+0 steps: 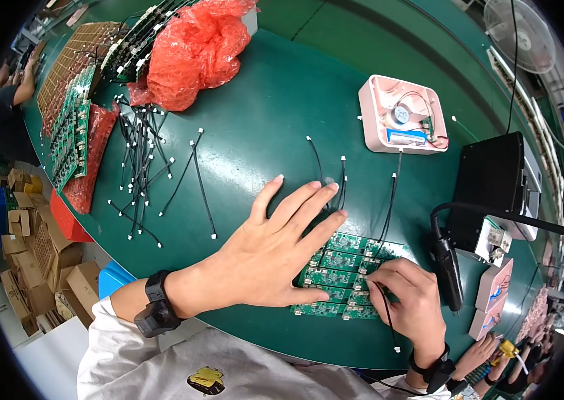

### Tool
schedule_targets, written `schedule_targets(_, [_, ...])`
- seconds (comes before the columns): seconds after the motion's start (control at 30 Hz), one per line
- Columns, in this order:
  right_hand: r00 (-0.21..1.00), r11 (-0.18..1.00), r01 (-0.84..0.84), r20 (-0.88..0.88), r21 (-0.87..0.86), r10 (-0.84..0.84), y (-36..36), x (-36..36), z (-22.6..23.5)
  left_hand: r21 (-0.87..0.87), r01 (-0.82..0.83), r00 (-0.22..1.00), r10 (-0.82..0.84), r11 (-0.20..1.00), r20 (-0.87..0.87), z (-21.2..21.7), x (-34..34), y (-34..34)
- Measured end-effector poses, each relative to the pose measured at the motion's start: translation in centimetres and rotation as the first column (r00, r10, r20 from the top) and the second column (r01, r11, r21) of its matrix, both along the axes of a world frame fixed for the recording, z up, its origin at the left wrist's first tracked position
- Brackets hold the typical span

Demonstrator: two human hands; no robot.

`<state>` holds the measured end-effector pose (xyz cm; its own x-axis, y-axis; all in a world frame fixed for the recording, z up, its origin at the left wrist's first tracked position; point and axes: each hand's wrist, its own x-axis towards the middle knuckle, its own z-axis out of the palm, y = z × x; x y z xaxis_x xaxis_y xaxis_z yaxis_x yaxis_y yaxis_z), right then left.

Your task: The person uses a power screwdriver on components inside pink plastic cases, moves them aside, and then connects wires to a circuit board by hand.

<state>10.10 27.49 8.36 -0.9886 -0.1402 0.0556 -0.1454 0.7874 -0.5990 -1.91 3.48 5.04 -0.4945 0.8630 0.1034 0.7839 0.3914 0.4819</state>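
A panel of green circuit boards [338, 277] lies on the green table in front of me. My left hand [282, 240] is spread over its left part, thumb on the panel and fingertips reaching past its far edge. At the panel's right side my right hand [412, 300] is closed in a pinch on a short black cable [389, 320]. That cable's white connector end hangs free toward me; its other end is hidden at my fingertips. More black cables [390, 203] rise from the far side of the panel, and others lie by my left fingertips.
Loose black cables [140, 167] are heaped at left, near stacked circuit boards [72, 133] and a red plastic bag [198, 57]. An open pink case [370, 113] sits far right. Right of the panel are a corded black tool [448, 267] and black box [488, 180]. Another person's hand [475, 357] shows lower right.
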Motion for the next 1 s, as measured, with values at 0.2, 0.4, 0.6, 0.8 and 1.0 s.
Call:
schedule_targets(0.2, [0.997,0.998,-0.033,0.069,0.057,0.030,0.6,-0.6,1.3,-0.043,0.021,1.000,-0.020,0.999,0.012,1.2,-0.3,0.8])
schedule_targets(0.4, [0.895,0.997,0.032,0.445,-0.070,0.002,2.2,-3.4,0.9,-0.146,-0.027,1.000,0.027,0.989,-0.004,1.3,-0.2,0.8])
schedule_targets(0.6, [0.903,0.995,0.077,0.428,-0.067,-0.040,2.4,-2.8,0.9,-0.186,-0.014,0.998,0.003,0.982,-0.063,1.8,0.6,1.7])
schedule_targets(0.8, [0.944,0.993,0.056,0.317,0.106,-0.087,2.0,-0.9,1.1,-0.145,-0.012,0.997,0.001,0.989,-0.075,1.1,0.8,2.1])
schedule_targets(1.0, [0.746,0.779,0.622,-0.243,-0.080,-0.620,15.0,9.9,7.1,-0.172,-0.077,0.997,0.071,0.982,-0.040,1.5,1.5,0.2])
